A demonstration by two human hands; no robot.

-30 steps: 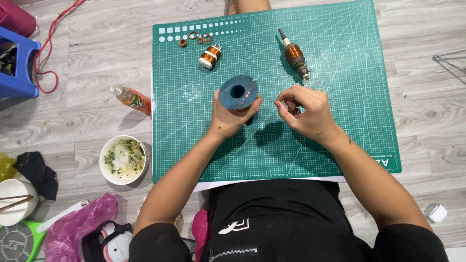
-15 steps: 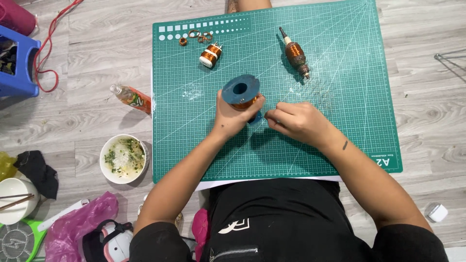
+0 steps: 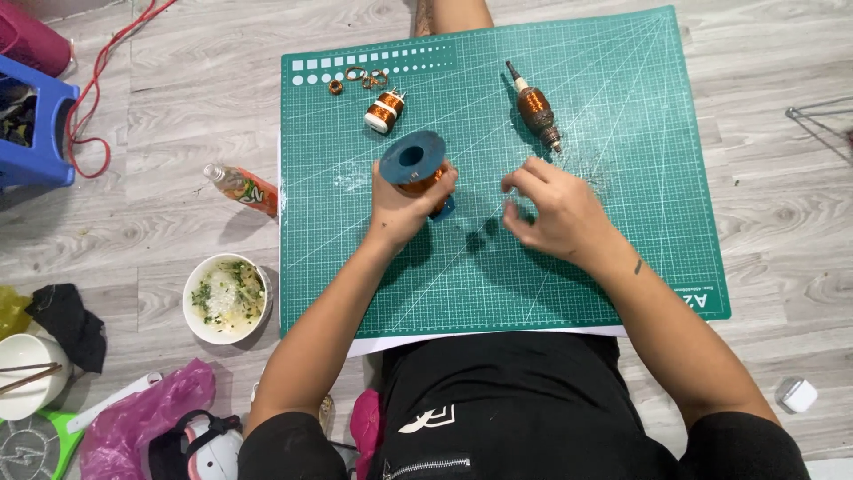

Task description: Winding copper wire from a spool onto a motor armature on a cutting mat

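Left hand (image 3: 404, 200) is closed around a blue spool (image 3: 416, 164) wound with copper wire. The fingers (image 3: 444, 182) wrap the wound middle from the right side, the thumb sits on the left side, and the round blue end with its dark centre hole faces up, clear of the grip. The spool stands near the middle of the green cutting mat (image 3: 622, 222), its lower blue rim showing just below the fingers against the mat.

Right hand (image 3: 551, 209) hovers over the mat, to the right of the spool and apart from it. Its fingers are curled inward and drawn close together, the tips pointing toward the spool. Whether a thin wire is pinched between them cannot be told.

Also on the mat: a copper-wound motor rotor with a shaft (image 3: 536, 107) lies above the right hand, not touching it. A small copper coil on a white bobbin (image 3: 384, 111) lies just above the spool. A few small metal rings (image 3: 360, 78) lie near the mat's upper edge.

The mat lies on a grey wooden floor (image 3: 178, 133). Left of the mat, on the floor: a small bottle lying on its side (image 3: 240, 187) and a white bowl of food (image 3: 225, 298).
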